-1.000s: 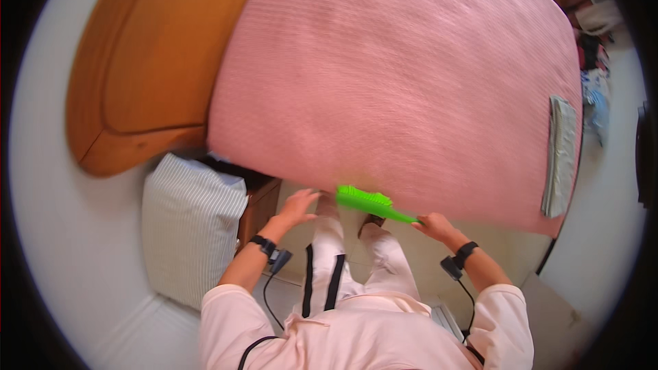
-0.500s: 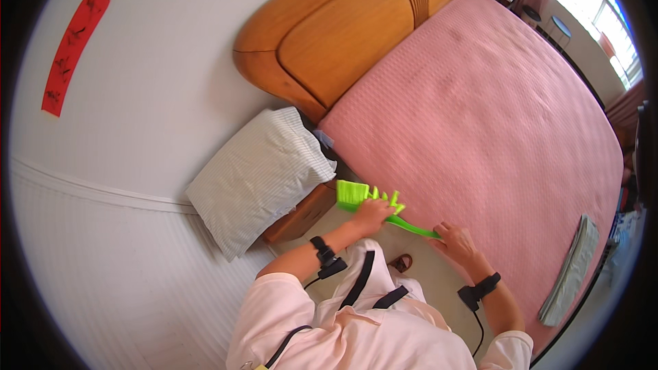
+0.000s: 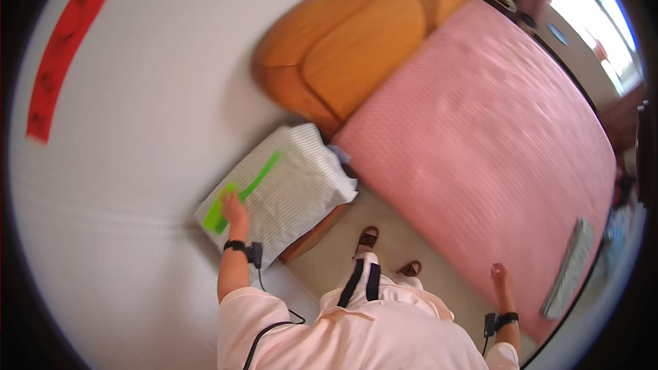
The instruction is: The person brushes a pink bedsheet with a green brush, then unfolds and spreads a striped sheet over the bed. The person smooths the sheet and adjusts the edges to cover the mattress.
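Note:
A bright green bed brush lies across the striped pillow or folded bedding at the left, blurred by motion. My left hand is closed on it near its bristle end, while the slim handle points up and away to the right. Whether the brush touches the striped cloth or hangs just above it I cannot tell. Far to the right, my right hand is in front of the near part of the pink mattress cover. Its fingers look curled in, and nothing shows in them.
Under the striped bundle stands a brown wooden nightstand. The bed's wooden headboard rises against the white wall. A folded grey-green cloth lies at the bed's right edge. My sandalled feet stand on the floor between nightstand and bed.
My left hand has carried the brush from beside the bed leftward to the striped bundle. My right hand has let go of the handle and moved down to the right.

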Tool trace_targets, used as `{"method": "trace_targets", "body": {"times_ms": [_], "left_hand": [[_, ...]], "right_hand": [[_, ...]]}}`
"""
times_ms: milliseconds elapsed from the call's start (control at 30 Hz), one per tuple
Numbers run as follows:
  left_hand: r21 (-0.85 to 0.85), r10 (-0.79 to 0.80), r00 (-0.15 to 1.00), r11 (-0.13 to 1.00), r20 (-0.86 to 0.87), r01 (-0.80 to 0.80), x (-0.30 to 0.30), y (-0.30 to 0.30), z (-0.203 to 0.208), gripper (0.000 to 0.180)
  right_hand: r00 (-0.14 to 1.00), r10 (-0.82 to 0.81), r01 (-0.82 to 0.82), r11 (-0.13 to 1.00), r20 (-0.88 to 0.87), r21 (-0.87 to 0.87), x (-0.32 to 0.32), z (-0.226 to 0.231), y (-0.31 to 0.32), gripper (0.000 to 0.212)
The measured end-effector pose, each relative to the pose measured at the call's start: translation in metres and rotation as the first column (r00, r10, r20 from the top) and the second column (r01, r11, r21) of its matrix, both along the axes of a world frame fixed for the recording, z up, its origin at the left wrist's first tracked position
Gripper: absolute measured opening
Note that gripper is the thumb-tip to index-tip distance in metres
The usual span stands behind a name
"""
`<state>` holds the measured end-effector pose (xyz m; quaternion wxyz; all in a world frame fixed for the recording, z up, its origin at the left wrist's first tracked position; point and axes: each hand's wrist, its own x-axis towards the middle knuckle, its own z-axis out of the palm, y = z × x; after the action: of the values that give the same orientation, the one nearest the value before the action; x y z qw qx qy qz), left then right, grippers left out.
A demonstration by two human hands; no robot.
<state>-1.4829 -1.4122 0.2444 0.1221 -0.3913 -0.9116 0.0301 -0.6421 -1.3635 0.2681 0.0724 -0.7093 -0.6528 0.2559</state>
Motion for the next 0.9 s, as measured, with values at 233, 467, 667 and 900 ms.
{"method": "trace_targets", "body": {"times_ms": [233,467,667,900], "left_hand": [[-0.264,-0.025,0.861,0.947,0.508,0.183,-0.019,-0.016,-0.098,0.079],[-0.262,-0.121,0.944,0.943,0.307,0.206,-0.04,0.015,-0.112,0.054],[-0.023,-0.253,0.916,0.961,0.312,0.274,0.02,0.087,-0.103,0.037],[0.346,-0.556,0.334,0.784,0.761,0.516,0.289,0.197,-0.138,0.041]], "right_hand": [[0.857,-0.515,0.511,0.848,0.009,-0.141,0.024,0.024,-0.154,0.017],[0.545,-0.838,0.818,0.54,-0.03,-0.198,0.002,-0.001,-0.301,0.022],[0.379,-0.917,0.838,0.397,-0.123,-0.373,0.002,-0.042,-0.374,0.026],[0.344,-0.929,0.857,0.369,-0.136,-0.359,0.071,-0.064,-0.421,0.025]]}}
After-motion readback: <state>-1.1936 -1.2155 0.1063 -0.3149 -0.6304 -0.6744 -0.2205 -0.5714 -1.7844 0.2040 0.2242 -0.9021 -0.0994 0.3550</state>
